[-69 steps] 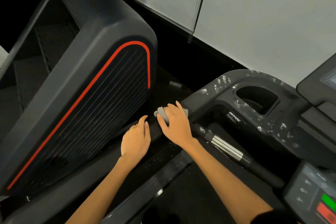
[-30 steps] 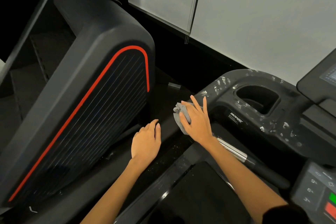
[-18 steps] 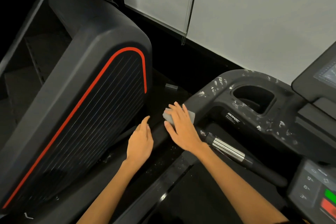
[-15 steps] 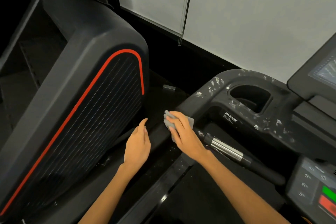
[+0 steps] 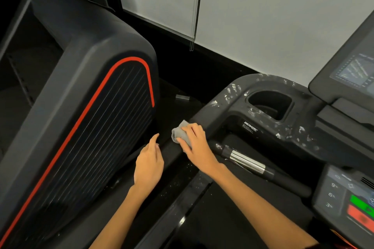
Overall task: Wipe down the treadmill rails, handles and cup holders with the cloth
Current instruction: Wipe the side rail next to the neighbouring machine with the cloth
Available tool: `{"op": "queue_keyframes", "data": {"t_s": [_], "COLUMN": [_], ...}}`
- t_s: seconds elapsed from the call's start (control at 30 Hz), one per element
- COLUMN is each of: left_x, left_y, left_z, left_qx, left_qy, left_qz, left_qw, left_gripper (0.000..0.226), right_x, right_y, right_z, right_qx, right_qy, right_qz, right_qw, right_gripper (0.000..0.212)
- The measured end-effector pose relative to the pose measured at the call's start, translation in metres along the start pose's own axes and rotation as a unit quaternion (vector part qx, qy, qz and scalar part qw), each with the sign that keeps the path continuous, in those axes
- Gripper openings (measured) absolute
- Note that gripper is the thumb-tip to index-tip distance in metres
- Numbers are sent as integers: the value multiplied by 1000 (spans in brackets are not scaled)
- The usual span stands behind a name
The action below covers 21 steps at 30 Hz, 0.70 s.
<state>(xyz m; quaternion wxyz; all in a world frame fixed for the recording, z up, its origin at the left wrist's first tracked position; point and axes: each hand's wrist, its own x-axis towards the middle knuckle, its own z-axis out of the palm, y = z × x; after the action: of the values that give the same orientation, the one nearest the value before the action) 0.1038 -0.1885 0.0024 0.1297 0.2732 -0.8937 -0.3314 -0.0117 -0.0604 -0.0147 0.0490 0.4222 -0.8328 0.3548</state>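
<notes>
Treadmill side rail (image 5: 172, 147) — the dark, matte plastic arm that slopes down from the console — is where the work stands at this moment. A small, crumpled grey cloth (image 5: 179, 134) lies bunched on the upper end of that rail, just below the curved corner of the console housing (image 5: 222, 95). The right hand (image 5: 197, 147) holds it there, its grip clamped on the cloth with fingers curled over the fabric and pressing it against the plastic. The left hand (image 5: 149, 164) rests beside the rail a little lower down, fingers loose and apart, holding nothing; whether it actually touches the surface cannot be told.

The step in hand looks like the rail wipe, near its top end. Much seems left to do: pale smears and flecks cover the housing around the deep black cup holder (image 5: 270, 105), and specks sit near the chrome-banded black handle (image 5: 248, 161), which points toward the console's button panel (image 5: 348, 194).

The next move probably calls for sliding the cloth up over the corner onto the speckled housing, then working it round the cup holder's rim — with firm pressure, since the marks look dried on.
</notes>
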Motion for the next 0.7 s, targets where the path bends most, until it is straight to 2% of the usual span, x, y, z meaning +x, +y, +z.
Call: {"op": "queue_keyframes", "data": {"t_s": [0.07,0.13,0.23,0.3,0.37,0.43,0.53,0.67,0.7], "left_x": [-1,-2,-2,-2,-3,-3,-3,0,1], "left_y": [1,1,0,0,0,2,3,5,6], "left_z": [0,0,1,1,2,3,4,4,4], "left_qx": [14,25,35,43,41,41,41,41,47], "left_qy": [-7,-15,-15,-16,-17,-19,-15,-20,-24], "left_qz": [-2,-2,-2,-2,-3,-6,-10,-6,-1], "left_qw": [1000,1000,999,999,999,999,999,999,999], "left_gripper": [41,41,41,41,42,42,43,42,42], "right_x": [-2,7,16,6,-13,-33,-55,-59,-54], "right_y": [8,25,49,46,28,1,-25,-7,0], "right_z": [-9,-16,-14,-5,10,28,50,50,47], "right_qx": [-18,-83,-100,28,160,225,265,205,189], "right_qy": [-16,23,114,163,186,187,164,120,120], "right_qz": [-38,-44,54,133,169,170,156,56,54], "right_qw": [999,995,987,977,955,941,937,970,973], "right_gripper": [27,24,31,33,47,59,60,51,51]}}
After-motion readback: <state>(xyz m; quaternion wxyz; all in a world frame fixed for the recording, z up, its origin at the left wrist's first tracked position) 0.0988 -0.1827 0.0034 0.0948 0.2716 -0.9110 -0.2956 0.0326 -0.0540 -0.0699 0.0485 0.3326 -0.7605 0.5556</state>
